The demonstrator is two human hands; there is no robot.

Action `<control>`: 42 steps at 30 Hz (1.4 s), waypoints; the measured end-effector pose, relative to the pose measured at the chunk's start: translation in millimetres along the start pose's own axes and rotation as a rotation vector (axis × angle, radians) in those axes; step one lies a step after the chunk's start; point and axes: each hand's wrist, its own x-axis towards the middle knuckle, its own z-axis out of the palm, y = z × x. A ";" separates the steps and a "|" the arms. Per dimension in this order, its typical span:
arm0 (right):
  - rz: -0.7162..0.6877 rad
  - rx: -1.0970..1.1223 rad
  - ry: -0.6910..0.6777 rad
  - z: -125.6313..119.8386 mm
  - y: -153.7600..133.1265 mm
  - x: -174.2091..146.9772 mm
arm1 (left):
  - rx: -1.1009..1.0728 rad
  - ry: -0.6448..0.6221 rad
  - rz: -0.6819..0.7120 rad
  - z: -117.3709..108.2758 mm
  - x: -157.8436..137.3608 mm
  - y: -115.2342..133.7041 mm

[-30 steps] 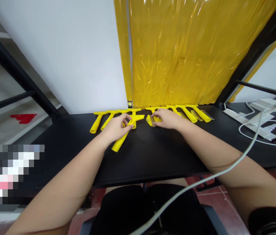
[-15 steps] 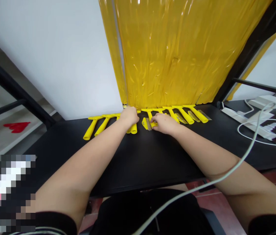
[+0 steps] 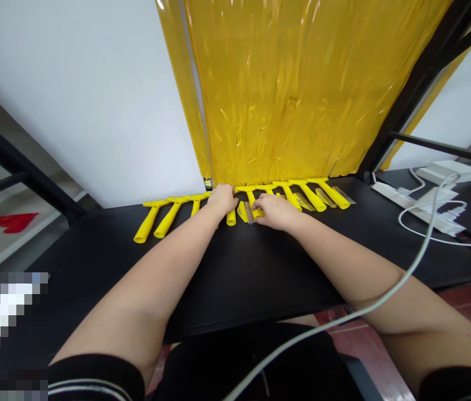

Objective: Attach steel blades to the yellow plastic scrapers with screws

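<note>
Several yellow T-shaped handles [image 3: 147, 223] lie in a row along the back of the black shelf, their round hollow ends towards me. My left hand [image 3: 222, 199] is closed over the crossbar of one yellow T-shaped handle [image 3: 231, 218] near the middle of the row. Just right of it lies a small yellow piece with a metal blade [image 3: 246, 212]. My right hand [image 3: 276, 211] has its fingers curled round the lower part of another yellow T-shaped handle [image 3: 251, 197], beside that blade; its fingertips are partly hidden. More bladed pieces [image 3: 303, 201] lie between the handles on the right.
A yellow plastic strip curtain [image 3: 277, 100] and a white panel [image 3: 93, 100] stand behind the row. White power strips [image 3: 423, 209] with cables lie at the right. A pale cable [image 3: 344, 320] hangs across my right forearm. A red item [image 3: 14, 223] rests on the left shelf.
The handle under my left hand has shifted right, away from its neighbour and closer to the bladed piece. My right hand has hardly moved. The view has turned slightly.
</note>
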 end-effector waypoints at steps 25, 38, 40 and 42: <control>-0.181 0.033 0.100 5.8 -44.0 -11.1 | -0.088 -0.066 0.267 -16.3 -90.8 -99.3; -0.158 -0.073 0.054 17.9 -58.4 -4.2 | -0.129 -0.191 0.267 -13.0 -92.7 -100.9; -0.161 -0.066 0.063 18.6 -58.0 -4.2 | -0.125 -0.197 0.261 -14.8 -93.5 -102.7; -0.166 -0.060 0.068 19.2 -57.5 -4.3 | -0.115 -0.205 0.240 -17.3 -94.0 -102.7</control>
